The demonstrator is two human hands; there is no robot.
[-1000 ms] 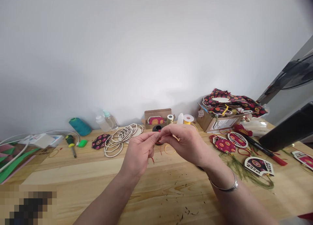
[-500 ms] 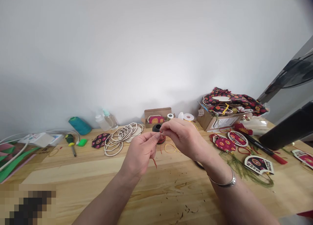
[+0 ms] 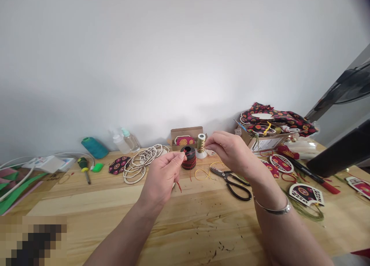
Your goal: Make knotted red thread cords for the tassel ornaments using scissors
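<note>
My left hand (image 3: 162, 173) is closed in a pinch at the middle of the view, and a short end of red cord (image 3: 179, 187) hangs below its fingers. My right hand (image 3: 228, 148) is raised to the right, thumb and fingertips pressed together; whatever they hold is too fine to make out. Between the hands stands a dark spool of red and black cord (image 3: 189, 160). Just behind it is a spool of gold thread (image 3: 201, 143), close to my right fingertips. Black-handled scissors (image 3: 235, 185) lie under my right hand, beside a loop of yellow cord (image 3: 202, 175).
Left along the wall are wooden cut-out frames (image 3: 141, 162), bottles (image 3: 127, 143), a teal thread cone (image 3: 94, 148) and a screwdriver (image 3: 84, 169). Right are a cardboard box (image 3: 260, 145) with patterned fabric, fan-shaped ornaments (image 3: 306, 194) and a black cylinder (image 3: 341, 154). Dark scraps dot the tabletop (image 3: 185, 231).
My hands were together at the fingertips and have parted. The right hand has moved right and slightly up, uncovering the cord spool, gold thread and scissors; the left has stayed nearly in place.
</note>
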